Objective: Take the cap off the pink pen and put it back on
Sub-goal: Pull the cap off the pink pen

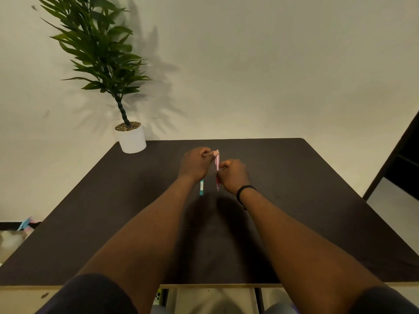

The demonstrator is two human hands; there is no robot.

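Both my hands hold the pink pen (217,163) above the middle of the dark table (294,200). The pen points roughly away from me, its far end up. My left hand (196,165) pinches the far end, where the pale pink cap (217,158) is, between thumb and fingers. My right hand (233,175) is closed around the near part of the barrel, and the pen's near tip sticks out below it. Whether the cap is fully seated or slightly pulled off I cannot tell.
A teal pen (201,188) lies on the table just below my left wrist. A potted plant in a white pot (132,139) stands at the table's far left corner. A dark shelf unit (401,159) is at the right.
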